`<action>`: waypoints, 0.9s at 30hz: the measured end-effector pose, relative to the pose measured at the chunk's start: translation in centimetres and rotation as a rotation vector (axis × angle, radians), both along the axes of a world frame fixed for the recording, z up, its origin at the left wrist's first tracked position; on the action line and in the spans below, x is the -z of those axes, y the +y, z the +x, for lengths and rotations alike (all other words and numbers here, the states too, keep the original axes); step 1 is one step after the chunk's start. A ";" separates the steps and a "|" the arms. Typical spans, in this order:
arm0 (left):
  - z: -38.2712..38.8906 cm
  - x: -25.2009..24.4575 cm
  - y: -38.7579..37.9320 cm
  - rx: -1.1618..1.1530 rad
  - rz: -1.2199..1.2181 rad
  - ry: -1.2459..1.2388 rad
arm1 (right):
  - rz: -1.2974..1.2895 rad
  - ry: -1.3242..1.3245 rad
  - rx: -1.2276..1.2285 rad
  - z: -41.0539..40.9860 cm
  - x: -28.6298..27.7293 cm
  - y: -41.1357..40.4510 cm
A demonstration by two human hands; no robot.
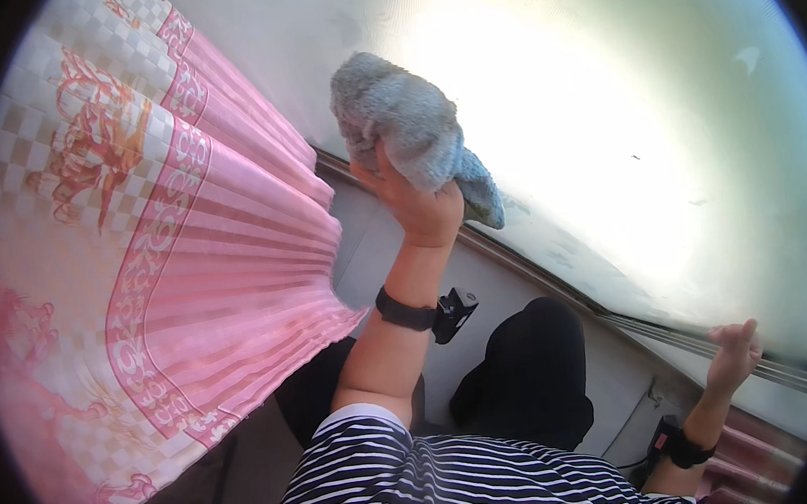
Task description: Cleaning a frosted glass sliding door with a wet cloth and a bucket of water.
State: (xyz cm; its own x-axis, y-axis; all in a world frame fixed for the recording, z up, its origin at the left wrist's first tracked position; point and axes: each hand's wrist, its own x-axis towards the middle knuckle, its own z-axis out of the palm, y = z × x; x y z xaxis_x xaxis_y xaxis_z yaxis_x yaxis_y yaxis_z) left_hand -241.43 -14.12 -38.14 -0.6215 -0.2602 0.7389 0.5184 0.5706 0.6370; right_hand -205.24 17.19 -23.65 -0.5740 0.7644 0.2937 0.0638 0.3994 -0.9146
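Observation:
My left hand (417,205) grips a fluffy grey-blue cloth (396,114), bunched over its fingers, in front of a bright, hazy window pane (578,117). One end of the cloth hangs beside the thumb. At the lower right, my right hand (737,355) is by the lower edge of the window, with no object visible in it. Its fingers are partly bent, with some apart; whether it touches the glass is unclear. A metal window track (518,261) runs diagonally between the two hands.
A pleated pink curtain (239,243) with printed figures hangs at the left, close to my left arm. Below the track is a pale wall panel (389,253). My bent knee in black trousers (533,362) is near it. Both wrists wear black straps with small devices. More pink fabric (746,456) shows lower right.

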 end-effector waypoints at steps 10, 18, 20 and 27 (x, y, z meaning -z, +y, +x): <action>-0.9 13.2 -0.2 0.096 0.978 -0.712 | 0.017 0.009 0.019 -0.5 0.8 0.5; -0.5 -6.6 0.3 0.178 0.744 -0.190 | 0.023 -0.030 0.024 -0.3 -0.6 0.0; -6.0 -7.0 -4.9 0.167 0.798 -0.261 | 0.023 -0.079 -0.007 -1.5 -0.6 -0.8; 6.2 -16.9 5.4 0.231 0.165 0.122 | 0.106 -0.101 0.008 -0.9 -1.8 -1.1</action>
State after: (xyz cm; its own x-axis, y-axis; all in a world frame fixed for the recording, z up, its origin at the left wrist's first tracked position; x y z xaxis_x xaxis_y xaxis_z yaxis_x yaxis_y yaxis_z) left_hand -235.27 -8.70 -21.26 -0.5877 -0.2452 0.7710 0.7004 0.3230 0.6365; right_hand -206.15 16.09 -21.90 -0.5985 0.7371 0.3138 0.1575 0.4923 -0.8561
